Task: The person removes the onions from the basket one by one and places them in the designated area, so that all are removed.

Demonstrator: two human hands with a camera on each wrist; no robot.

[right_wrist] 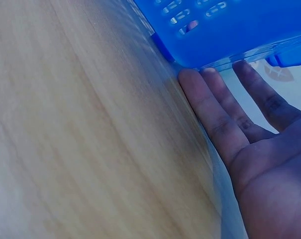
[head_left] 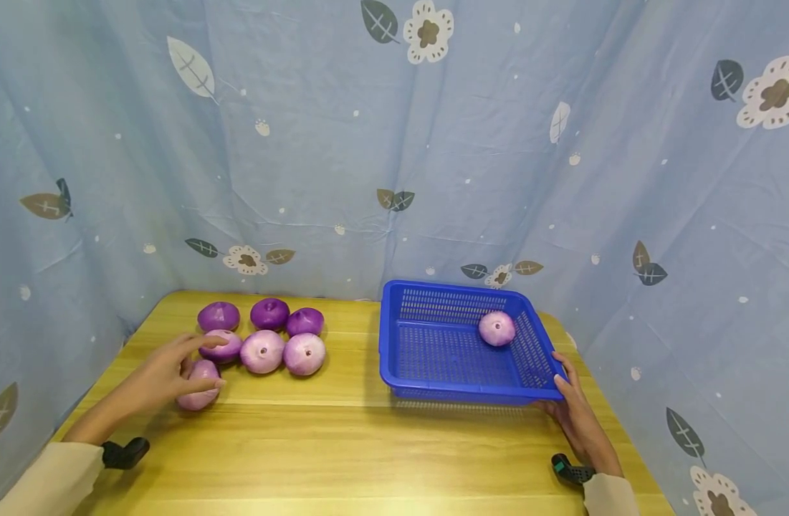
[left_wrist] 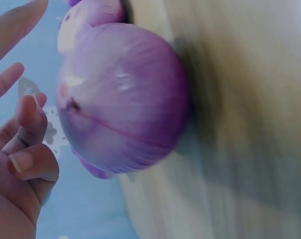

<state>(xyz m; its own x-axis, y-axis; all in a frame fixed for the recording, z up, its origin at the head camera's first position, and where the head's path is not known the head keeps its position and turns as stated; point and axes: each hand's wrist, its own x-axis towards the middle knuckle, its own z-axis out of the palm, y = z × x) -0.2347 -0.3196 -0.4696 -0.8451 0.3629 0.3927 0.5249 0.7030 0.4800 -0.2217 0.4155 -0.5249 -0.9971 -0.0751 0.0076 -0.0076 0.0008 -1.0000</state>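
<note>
On the left of the table in the head view, my left hand (head_left: 168, 373) is spread with thumb and fingers apart around the nearest purple onion (head_left: 198, 396). In the left wrist view this onion (left_wrist: 123, 99) sits beside the fingers, a gap between them. Its index fingertip overlaps another onion (head_left: 223, 350) behind. My right hand (head_left: 576, 410) holds the near right corner of a blue plastic basket (head_left: 458, 390), digits over the rim and others lower down. In the right wrist view, fingertips (right_wrist: 191, 79) meet the basket's lower edge (right_wrist: 190, 55).
Several more onions, pale (head_left: 262, 352) and deep purple (head_left: 269, 314), cluster at the table's back left. One pale onion (head_left: 496, 328) lies inside the basket, toward its right side. A blue patterned curtain (head_left: 330, 143) surrounds the wooden table (head_left: 342, 459) at the back and sides.
</note>
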